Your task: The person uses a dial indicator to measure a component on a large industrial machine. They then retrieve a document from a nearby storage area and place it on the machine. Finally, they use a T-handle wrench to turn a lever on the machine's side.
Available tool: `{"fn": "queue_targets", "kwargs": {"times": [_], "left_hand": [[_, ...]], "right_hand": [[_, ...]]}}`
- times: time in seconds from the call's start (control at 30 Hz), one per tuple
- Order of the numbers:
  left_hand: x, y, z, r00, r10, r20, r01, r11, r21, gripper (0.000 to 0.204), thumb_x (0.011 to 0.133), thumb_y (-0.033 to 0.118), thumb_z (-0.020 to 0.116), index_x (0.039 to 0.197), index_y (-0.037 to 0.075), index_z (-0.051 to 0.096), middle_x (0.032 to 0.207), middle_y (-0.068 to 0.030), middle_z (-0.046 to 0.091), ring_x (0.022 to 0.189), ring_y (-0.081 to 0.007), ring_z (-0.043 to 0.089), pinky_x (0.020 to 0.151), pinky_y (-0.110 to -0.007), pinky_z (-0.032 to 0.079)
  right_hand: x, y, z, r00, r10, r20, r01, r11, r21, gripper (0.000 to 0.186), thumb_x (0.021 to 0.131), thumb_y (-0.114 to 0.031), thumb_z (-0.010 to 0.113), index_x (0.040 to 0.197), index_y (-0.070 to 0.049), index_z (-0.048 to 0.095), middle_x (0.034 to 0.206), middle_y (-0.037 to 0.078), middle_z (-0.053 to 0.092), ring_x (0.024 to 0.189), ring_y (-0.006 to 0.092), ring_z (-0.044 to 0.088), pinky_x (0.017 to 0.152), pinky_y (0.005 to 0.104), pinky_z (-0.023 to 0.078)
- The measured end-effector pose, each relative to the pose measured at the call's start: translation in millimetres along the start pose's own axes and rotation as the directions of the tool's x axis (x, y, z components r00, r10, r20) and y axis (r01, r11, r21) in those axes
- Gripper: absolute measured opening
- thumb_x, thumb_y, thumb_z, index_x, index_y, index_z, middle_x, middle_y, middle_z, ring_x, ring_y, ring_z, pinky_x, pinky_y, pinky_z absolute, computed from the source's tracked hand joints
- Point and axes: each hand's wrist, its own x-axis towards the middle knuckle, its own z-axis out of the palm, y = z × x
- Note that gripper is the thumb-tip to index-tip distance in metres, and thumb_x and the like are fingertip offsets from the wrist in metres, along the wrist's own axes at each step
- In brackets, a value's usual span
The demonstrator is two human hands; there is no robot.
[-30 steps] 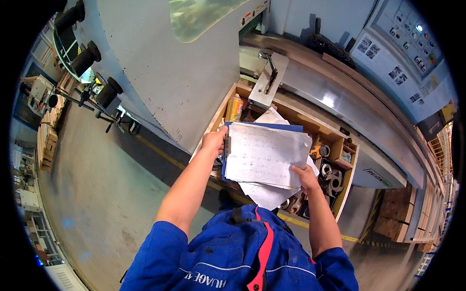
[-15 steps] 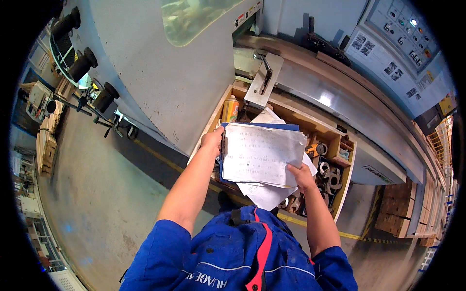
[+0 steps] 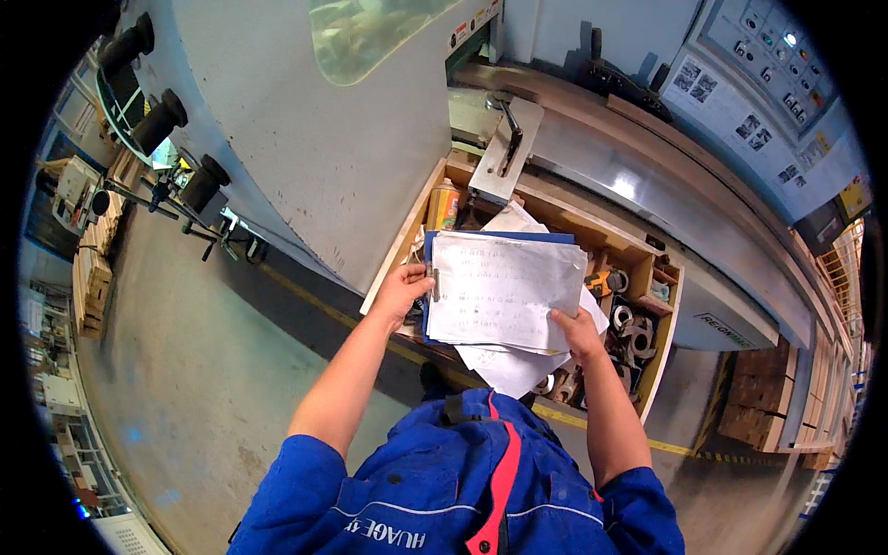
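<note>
A blue clipboard with handwritten white sheets rests over an open wooden drawer box. My left hand grips its left edge at the metal clip, thumb by the clip. My right hand pinches the sheets near their lower right corner. Loose papers lie beneath the clipboard. The box also holds an orange spray can, a yellow power tool and several steel cutter heads.
A grey machine housing stands at left with black handwheels. Behind the box run a metal machine bed and a metal fitting. A control panel is at upper right. Timber stacks lie at right and along the left wall.
My left hand has slid down slightly along the clipboard's left edge, thumb now beside the clip. My right hand stays at the right corner of the sheets.
</note>
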Motion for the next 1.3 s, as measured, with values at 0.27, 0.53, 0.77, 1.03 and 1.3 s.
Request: {"fn": "queue_targets", "kwargs": {"times": [0.27,0.53,0.77,1.03,1.3], "left_hand": [[-18,-40,26,0.907,0.070,-0.416,-0.041,0.996,0.079,0.024,0.099,0.025,0.072,0.102,0.002,0.071,0.086,-0.0005,0.068,0.080,-0.0121,0.060,0.076,-0.029,0.050],[-22,-30,28,0.948,-0.016,-0.319,0.021,1.000,0.012,0.037,0.101,0.038,0.064,0.107,0.003,0.070,0.092,-0.0023,0.068,0.081,-0.0122,0.059,0.071,-0.029,0.050],[4,21,10,0.900,-0.382,-0.211,0.392,0.920,0.004,0.066,0.095,0.071,0.057,0.107,0.006,0.066,0.096,-0.0023,0.061,0.088,-0.0165,0.056,0.075,-0.034,0.050],[-1,-5,11,0.970,-0.124,-0.208,0.139,0.989,0.060,0.040,0.100,0.046,0.068,0.108,0.007,0.068,0.091,0.0003,0.065,0.080,-0.0125,0.056,0.072,-0.029,0.049],[-9,-47,16,0.932,0.178,-0.317,-0.163,0.984,0.075,0.032,0.100,0.030,0.070,0.115,0.001,0.071,0.100,-0.0021,0.071,0.092,-0.0125,0.064,0.084,-0.029,0.052]], "right_hand": [[1,-1,-2,1.000,0.004,-0.002,-0.004,1.000,-0.002,0.034,0.095,-0.015,0.073,0.122,0.005,0.066,0.109,0.008,0.073,0.095,0.0185,0.068,0.087,0.0344,0.054],[-4,-9,6,0.998,0.040,-0.042,-0.040,0.999,-0.005,0.036,0.094,-0.017,0.074,0.124,0.003,0.066,0.111,0.009,0.073,0.096,0.0199,0.068,0.087,0.0356,0.053],[-3,-6,4,0.999,0.041,-0.036,-0.041,0.999,0.002,0.035,0.094,-0.015,0.074,0.123,0.003,0.067,0.110,0.009,0.073,0.097,0.0199,0.069,0.088,0.0353,0.054],[-1,-1,4,0.999,0.008,-0.031,-0.009,1.000,-0.027,0.035,0.095,-0.016,0.072,0.124,0.002,0.067,0.111,0.009,0.073,0.097,0.0201,0.069,0.088,0.0354,0.054],[-9,-19,15,0.996,0.072,-0.052,-0.073,0.997,-0.006,0.036,0.095,-0.013,0.071,0.127,0.003,0.065,0.113,0.011,0.072,0.098,0.0218,0.069,0.090,0.0363,0.053]]}}
